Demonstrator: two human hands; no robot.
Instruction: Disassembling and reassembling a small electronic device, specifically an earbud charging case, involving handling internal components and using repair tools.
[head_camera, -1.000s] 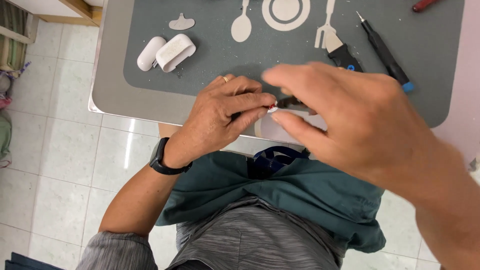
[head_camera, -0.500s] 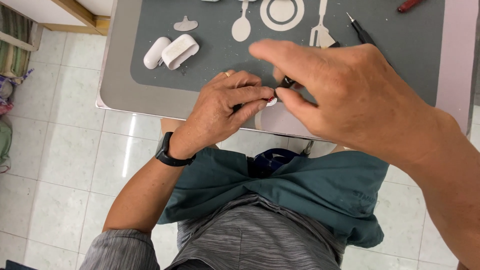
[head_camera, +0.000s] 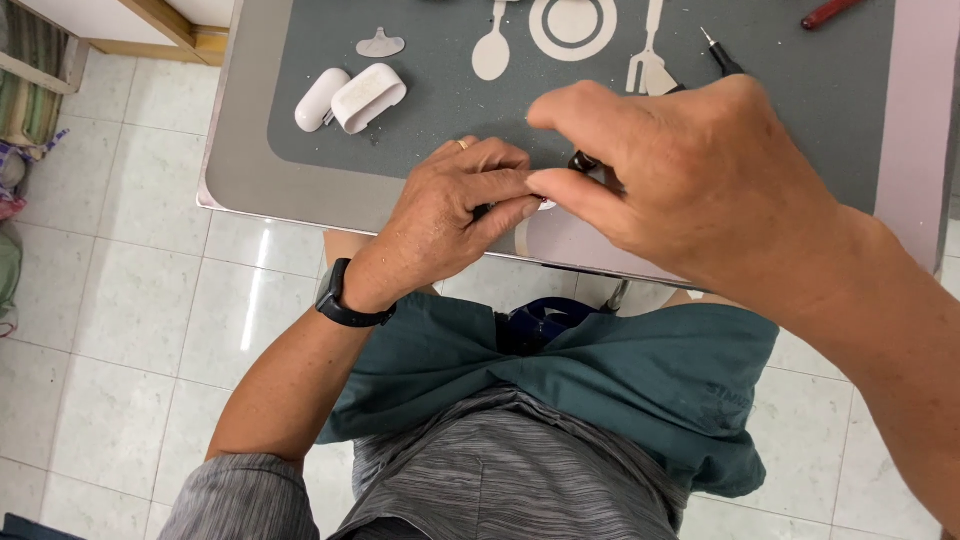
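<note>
My left hand (head_camera: 455, 215), with a ring and a black wristband, rests at the table's near edge and pinches a small white part (head_camera: 543, 205) between thumb and fingers. My right hand (head_camera: 690, 190) is just right of it, fingers closed around a thin black-handled tool (head_camera: 582, 161) whose tip meets the small part. Most of the tool and the part are hidden by my fingers.
A grey mat (head_camera: 420, 90) with pale cutlery and plate shapes covers the table (head_camera: 240, 170). An open white earbud case (head_camera: 350, 97) lies at the mat's left. A black screwdriver (head_camera: 722, 52) and a red-handled tool (head_camera: 828, 12) lie at the far right. Tiled floor lies to the left.
Both hands stay together at the table edge. My right hand has shifted slightly over the small part while the view drifted a little.
</note>
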